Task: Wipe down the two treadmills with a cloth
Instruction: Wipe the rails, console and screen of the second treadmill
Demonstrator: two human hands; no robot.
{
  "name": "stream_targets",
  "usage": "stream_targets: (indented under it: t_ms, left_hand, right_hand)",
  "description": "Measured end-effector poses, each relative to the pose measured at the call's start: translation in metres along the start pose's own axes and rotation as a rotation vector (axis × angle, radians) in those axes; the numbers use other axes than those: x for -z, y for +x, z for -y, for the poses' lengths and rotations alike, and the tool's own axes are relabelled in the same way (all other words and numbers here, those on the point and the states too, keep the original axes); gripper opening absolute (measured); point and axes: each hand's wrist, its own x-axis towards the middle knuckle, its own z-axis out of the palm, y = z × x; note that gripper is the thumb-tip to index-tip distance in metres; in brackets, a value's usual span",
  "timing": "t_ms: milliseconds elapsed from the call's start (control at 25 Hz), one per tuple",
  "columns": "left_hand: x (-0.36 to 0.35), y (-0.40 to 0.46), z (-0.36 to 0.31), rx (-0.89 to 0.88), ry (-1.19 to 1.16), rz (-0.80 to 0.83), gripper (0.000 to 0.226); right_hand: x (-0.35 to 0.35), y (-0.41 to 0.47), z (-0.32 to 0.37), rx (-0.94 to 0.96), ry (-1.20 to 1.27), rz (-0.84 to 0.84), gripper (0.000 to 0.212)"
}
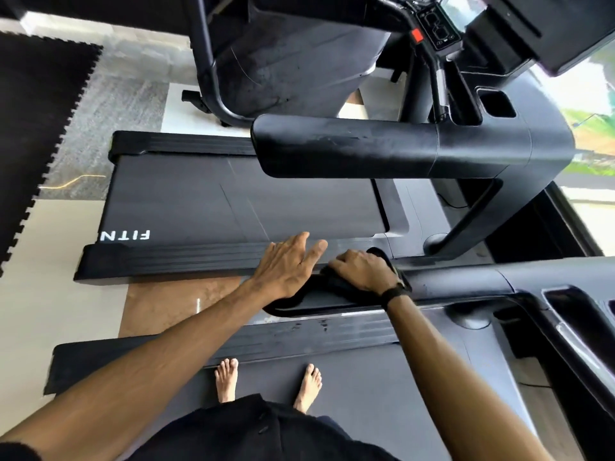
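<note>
I stand barefoot on the belt of the near treadmill (366,377). Its left handrail (332,302) runs across in front of me. My right hand (364,269) grips a dark cloth (327,284) bunched on top of that handrail. My left hand (288,264) lies flat with straight fingers on the rail's end, touching the cloth's edge. Beyond it sits the second treadmill (216,201), with white lettering on its belt and a thick black handrail (382,144) showing streaks.
A third machine's frame (283,61) stands at the back. Black foam mats (36,128) cover the floor on the left. Between the two treadmills is a strip of brown floor (173,304). A console (436,28) and window are at the upper right.
</note>
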Motion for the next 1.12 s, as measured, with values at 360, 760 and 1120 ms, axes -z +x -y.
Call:
stream_targets:
  t_ms: [360, 760, 1120]
  left_hand:
    - [-0.023, -0.006, -0.016, 0.075, 0.125, -0.004, 0.096]
    - [-0.022, -0.009, -0.024, 0.091, 0.131, -0.010, 0.080]
    - [-0.026, 0.000, -0.013, 0.059, 0.138, 0.094, 0.090]
  right_hand:
    - [0.018, -0.004, -0.078, -0.064, 0.149, 0.055, 0.051]
    - [0.005, -0.062, -0.055, 0.358, 0.151, -0.328, 0.048]
    - [0.018, 0.042, -0.064, -0.123, 0.097, 0.338, 0.058]
